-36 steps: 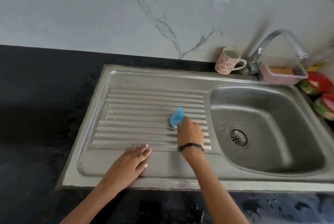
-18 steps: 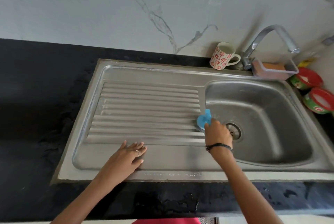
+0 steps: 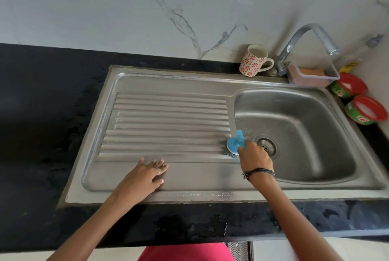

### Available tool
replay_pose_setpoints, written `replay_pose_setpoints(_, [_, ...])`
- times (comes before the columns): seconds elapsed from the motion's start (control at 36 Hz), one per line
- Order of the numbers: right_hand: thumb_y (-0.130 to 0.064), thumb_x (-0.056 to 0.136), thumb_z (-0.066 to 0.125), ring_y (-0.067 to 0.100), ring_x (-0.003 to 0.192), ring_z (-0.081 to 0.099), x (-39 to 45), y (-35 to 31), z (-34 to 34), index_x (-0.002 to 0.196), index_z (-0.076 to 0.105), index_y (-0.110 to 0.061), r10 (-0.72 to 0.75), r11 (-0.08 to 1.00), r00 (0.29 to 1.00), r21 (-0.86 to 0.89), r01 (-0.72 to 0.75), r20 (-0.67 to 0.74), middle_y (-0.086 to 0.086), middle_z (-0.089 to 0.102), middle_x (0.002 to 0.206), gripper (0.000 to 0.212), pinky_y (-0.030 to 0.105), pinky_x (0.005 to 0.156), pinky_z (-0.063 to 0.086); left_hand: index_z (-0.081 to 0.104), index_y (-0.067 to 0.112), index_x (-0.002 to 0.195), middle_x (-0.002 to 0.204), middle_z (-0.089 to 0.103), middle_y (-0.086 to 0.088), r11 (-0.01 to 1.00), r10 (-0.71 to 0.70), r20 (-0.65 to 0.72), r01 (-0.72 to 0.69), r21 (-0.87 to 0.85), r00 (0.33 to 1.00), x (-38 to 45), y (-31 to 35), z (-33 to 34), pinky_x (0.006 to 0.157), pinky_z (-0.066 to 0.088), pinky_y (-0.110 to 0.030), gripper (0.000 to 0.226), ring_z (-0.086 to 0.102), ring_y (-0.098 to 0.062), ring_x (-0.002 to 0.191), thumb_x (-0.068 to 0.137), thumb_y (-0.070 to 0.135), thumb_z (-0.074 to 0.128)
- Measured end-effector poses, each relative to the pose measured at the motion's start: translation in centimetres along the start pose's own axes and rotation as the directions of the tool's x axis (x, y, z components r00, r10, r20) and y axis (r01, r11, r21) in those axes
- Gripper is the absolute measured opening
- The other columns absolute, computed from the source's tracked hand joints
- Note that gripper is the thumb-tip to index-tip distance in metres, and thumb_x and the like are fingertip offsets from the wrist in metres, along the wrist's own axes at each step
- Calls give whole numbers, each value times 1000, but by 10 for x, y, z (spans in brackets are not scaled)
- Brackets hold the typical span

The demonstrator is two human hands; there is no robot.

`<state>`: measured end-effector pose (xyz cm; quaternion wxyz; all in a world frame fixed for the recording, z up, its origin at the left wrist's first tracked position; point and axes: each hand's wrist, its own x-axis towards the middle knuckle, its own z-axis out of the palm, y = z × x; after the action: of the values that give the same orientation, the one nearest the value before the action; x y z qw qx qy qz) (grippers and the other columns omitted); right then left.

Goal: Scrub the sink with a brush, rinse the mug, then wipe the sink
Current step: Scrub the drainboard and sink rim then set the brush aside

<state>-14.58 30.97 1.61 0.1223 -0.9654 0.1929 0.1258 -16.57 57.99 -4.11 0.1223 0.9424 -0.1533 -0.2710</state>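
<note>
A steel sink with a ribbed drainboard is set into a black counter. My right hand grips a blue round scrub brush, whose bristles press on the drainboard's right end beside the basin edge. Flat on the drainboard's front strip rests my left hand, fingers straight. A white mug with red flowers stands upright on the sink's back rim, left of the tap.
A clear tub with an orange sponge sits behind the basin under the tap. Two red-lidded green tubs stand on the counter at the right. The black counter stretches left; its front edge is wet.
My right hand has carried the brush rightward along the drainboard, from its middle to its right end by the basin. The left hand stays put.
</note>
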Motion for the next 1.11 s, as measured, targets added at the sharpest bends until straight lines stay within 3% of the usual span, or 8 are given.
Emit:
replay_pose_setpoints(0.08, [-20, 100, 35, 21, 73, 55, -11, -20, 7, 114, 54, -6, -87, 996, 995, 5, 87, 51, 7, 60, 89, 28, 24, 56, 41, 18, 25, 149, 157, 8, 8, 1000, 4, -14, -4, 8, 1000, -1, 1, -1, 115, -6, -29, 52, 10, -8, 144, 101, 28, 37])
replay_pose_setpoints(0.33, [-10, 97, 37, 29, 101, 61, -37, -121, 38, 119, 51, -6, -410, 908, 901, -24, 417, 142, 13, 62, 110, 27, 34, 77, 47, 0, 29, 149, 157, 2, 10, 1000, 14, -79, -14, 0, 997, -34, -8, 17, 113, -7, -25, 58, -1, -5, 144, 99, 43, 26])
replay_pose_setpoints(0.5, [-17, 99, 33, 29, 96, 61, -24, -63, 23, 120, 50, -11, -306, 947, 947, -74, 314, 98, 11, 64, 105, 28, 34, 72, 45, -14, 37, 138, 148, -18, 16, 995, -54, -130, 43, -92, 990, -66, -32, 36, 107, -15, -21, 101, -21, -2, 135, 50, 87, -21])
replay_pose_setpoints(0.58, [-15, 100, 32, 27, 97, 62, -28, -44, 17, 122, 48, -9, -245, 947, 969, -207, 246, 31, 10, 64, 106, 28, 31, 71, 45, -16, 30, 140, 145, -23, 11, 989, -114, -193, 93, -112, 975, -77, -45, 45, 108, -13, -23, 110, -21, -8, 136, 47, 87, -31])
replay_pose_setpoints(0.75, [-11, 99, 34, 25, 100, 62, -49, -105, 34, 122, 48, -7, -378, 909, 920, -145, 390, 104, 10, 63, 110, 27, 31, 75, 47, -3, 15, 143, 150, -4, 3, 972, -223, -291, 188, -144, 930, -92, -62, 55, 110, 0, -32, 106, 0, -20, 142, 66, 85, -17])
replay_pose_setpoints(0.86, [-7, 98, 33, 27, 102, 61, -57, -173, 46, 117, 52, -4, -541, 820, 829, -132, 557, 144, 12, 63, 111, 27, 30, 72, 44, -22, 12, 137, 150, -14, 3, 940, -319, -269, 268, -210, 909, -104, -64, 55, 117, 0, -37, 91, -6, -20, 145, 84, 72, 23])
replay_pose_setpoints(1.03, [-11, 96, 37, 32, 100, 60, -67, -232, 68, 117, 53, -5, -683, 718, 700, 11, 696, 208, 15, 62, 111, 27, 32, 70, 42, -18, 15, 140, 157, -4, -14, 919, -389, -309, 343, -195, 868, -109, -59, 55, 114, 0, -36, 91, -1, -28, 145, 89, 56, 45])
replay_pose_setpoints(1.11, [-15, 96, 37, 35, 100, 60, -71, -217, 72, 122, 49, -8, -707, 692, 667, 37, 721, 236, 18, 62, 109, 29, 37, 75, 46, 4, 5, 145, 149, 24, -26, 903, -429, -328, 401, -152, 842, -109, -58, 53, 110, 19, -46, 88, 25, -37, 139, 88, 55, 48])
